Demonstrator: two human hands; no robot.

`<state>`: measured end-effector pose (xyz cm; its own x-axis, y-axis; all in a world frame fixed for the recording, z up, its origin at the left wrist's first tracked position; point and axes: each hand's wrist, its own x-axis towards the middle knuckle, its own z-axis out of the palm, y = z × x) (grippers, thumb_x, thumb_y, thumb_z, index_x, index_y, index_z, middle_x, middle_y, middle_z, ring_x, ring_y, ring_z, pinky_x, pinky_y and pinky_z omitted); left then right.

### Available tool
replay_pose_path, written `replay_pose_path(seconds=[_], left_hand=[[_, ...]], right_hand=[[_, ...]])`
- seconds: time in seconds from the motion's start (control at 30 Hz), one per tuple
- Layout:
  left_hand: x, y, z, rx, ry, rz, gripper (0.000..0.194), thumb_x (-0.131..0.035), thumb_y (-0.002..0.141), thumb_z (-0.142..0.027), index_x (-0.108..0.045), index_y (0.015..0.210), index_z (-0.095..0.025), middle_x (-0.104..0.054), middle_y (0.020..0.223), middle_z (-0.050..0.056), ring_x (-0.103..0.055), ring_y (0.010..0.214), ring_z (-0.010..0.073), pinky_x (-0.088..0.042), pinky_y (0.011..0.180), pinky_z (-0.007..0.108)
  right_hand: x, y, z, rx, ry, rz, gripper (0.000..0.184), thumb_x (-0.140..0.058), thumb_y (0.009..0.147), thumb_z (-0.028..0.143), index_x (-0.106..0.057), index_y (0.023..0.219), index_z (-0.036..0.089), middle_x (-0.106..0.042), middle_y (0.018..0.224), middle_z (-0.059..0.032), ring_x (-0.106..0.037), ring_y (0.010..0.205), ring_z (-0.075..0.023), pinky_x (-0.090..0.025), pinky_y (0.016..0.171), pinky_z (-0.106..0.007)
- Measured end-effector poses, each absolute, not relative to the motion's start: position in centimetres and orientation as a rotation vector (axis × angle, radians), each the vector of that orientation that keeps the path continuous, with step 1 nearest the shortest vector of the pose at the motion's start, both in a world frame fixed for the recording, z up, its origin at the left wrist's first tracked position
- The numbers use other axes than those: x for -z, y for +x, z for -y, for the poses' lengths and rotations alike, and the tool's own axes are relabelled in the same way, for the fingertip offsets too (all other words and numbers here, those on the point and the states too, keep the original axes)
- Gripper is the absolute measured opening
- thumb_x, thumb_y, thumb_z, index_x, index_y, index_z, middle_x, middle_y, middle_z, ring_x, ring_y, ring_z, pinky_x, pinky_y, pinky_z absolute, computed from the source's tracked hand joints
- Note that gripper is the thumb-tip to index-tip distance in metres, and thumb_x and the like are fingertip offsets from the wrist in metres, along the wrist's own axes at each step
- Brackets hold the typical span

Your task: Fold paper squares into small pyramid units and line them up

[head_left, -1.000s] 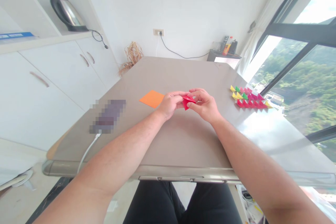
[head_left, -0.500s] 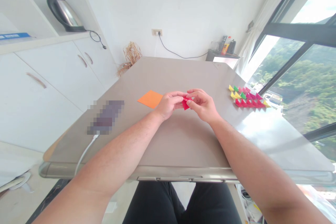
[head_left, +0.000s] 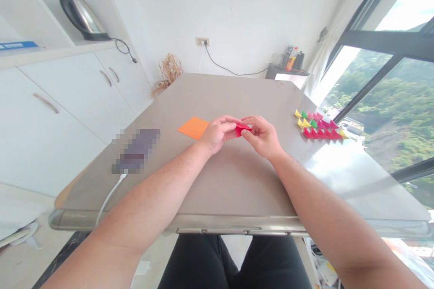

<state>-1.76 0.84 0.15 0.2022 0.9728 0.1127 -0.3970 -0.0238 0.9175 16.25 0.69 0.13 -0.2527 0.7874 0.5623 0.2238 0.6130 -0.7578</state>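
We sit at a big grey-brown table (head_left: 233,180) and hold a small piece of red paper (head_left: 242,129). It is folded, and it is near the middle of the table, right between our two hands. We can't tell if it touches the table top.

Our left hand (head_left: 217,136) pinches the left side of the red paper with its thumb and fingers. Our right hand (head_left: 261,137) pinches the right side, with the thumb in front and the fingers bent behind. Some of our fingertips are hidden, so we can't see them all.

A flat orange paper (head_left: 193,127) lies just beside our left hand, partly behind it. Farther left there is a dark, blurred thing (head_left: 138,149) with a white cable (head_left: 110,196) coming from its near end.

Over on the right, near the window (head_left: 389,86), small folded papers (head_left: 321,125) stand in three rows. They are yellow, green, pink and red. The front row is mostly red.
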Motion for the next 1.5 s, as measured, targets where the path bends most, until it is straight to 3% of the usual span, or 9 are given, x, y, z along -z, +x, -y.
replay_pose_path(seconds=[0.1,0.3,0.47,0.67,0.93,1.2,1.5], left_hand=[[-0.1,-1.9,-1.1,-1.265,0.958,-0.753,0.01,-0.072,0.077,-0.018,-0.073,0.085,-0.014,-0.075,0.093,0.008,-0.073,0.09,0.0199,-0.054,0.096,0.041],[-0.3,-1.8,-1.2,-1.258,0.868,-0.766,0.009,-0.072,0.078,-0.017,-0.073,0.086,-0.013,-0.075,0.092,0.008,-0.074,0.088,0.019,-0.055,0.095,0.039],[-0.3,-1.6,-1.0,-1.23,0.922,-0.8,0.016,-0.07,0.077,-0.015,-0.075,0.092,-0.012,-0.076,0.093,0.009,-0.073,0.084,0.0186,-0.058,0.091,0.039],[-0.3,-1.2,-0.6,-1.234,1.067,-0.872,0.021,-0.072,0.078,-0.021,-0.074,0.098,-0.015,-0.076,0.088,0.008,-0.074,0.083,0.02,-0.06,0.085,0.04],[-0.1,-0.4,-0.5,-1.349,1.097,-1.101,0.018,-0.074,0.071,-0.013,-0.073,0.089,-0.016,-0.075,0.083,0.007,-0.072,0.075,0.0202,-0.062,0.076,0.043],[0.6,-0.2,-1.1,-1.459,1.011,-1.218,0.015,-0.07,0.068,-0.008,-0.074,0.08,-0.016,-0.074,0.077,0.006,-0.071,0.072,0.0202,-0.061,0.078,0.043],[0.2,-0.4,-1.1,-1.479,0.919,-1.161,0.017,-0.071,0.066,-0.008,-0.077,0.081,-0.015,-0.074,0.079,0.008,-0.073,0.08,0.025,-0.06,0.086,0.048]], right_hand=[[-0.3,16.4,-0.6,-0.536,-0.836,1.834,0.022,-0.073,0.082,0.035,-0.07,0.101,0.025,-0.068,0.117,-0.0061,-0.052,0.056,-0.0078,-0.053,0.061,-0.032],[0.2,16.5,-0.9,-0.418,-0.864,1.918,0.013,-0.069,0.088,0.037,-0.076,0.086,0.027,-0.068,0.123,-0.0068,-0.058,0.065,-0.0119,-0.055,0.067,-0.034],[0.6,16.7,-1.4,-0.394,-0.813,1.938,0.013,-0.067,0.091,0.033,-0.079,0.09,0.028,-0.071,0.116,-0.0068,-0.068,0.089,-0.0197,-0.055,0.07,-0.034],[0.9,16.7,-1.6,-0.34,-0.836,1.946,0.013,-0.067,0.09,0.029,-0.08,0.092,0.03,-0.072,0.118,-0.0056,-0.07,0.091,-0.0203,-0.058,0.075,-0.035],[1.4,16.6,-1.9,-0.135,-0.894,2.123,0.026,-0.057,0.094,0.02,-0.079,0.101,0.031,-0.073,0.126,-0.0042,-0.072,0.101,-0.0227,-0.058,0.085,-0.037],[1.0,15.7,-0.9,0.101,-0.952,2.287,0.033,-0.045,0.1,0.02,-0.077,0.095,0.025,-0.075,0.119,-0.0059,-0.069,0.09,-0.0214,-0.049,0.069,-0.032],[1.3,15.6,-1.0,0.073,-1.011,2.172,0.029,-0.05,0.099,0.028,-0.078,0.092,0.027,-0.077,0.115,-0.0051,-0.07,0.09,-0.0219,-0.051,0.072,-0.033]])
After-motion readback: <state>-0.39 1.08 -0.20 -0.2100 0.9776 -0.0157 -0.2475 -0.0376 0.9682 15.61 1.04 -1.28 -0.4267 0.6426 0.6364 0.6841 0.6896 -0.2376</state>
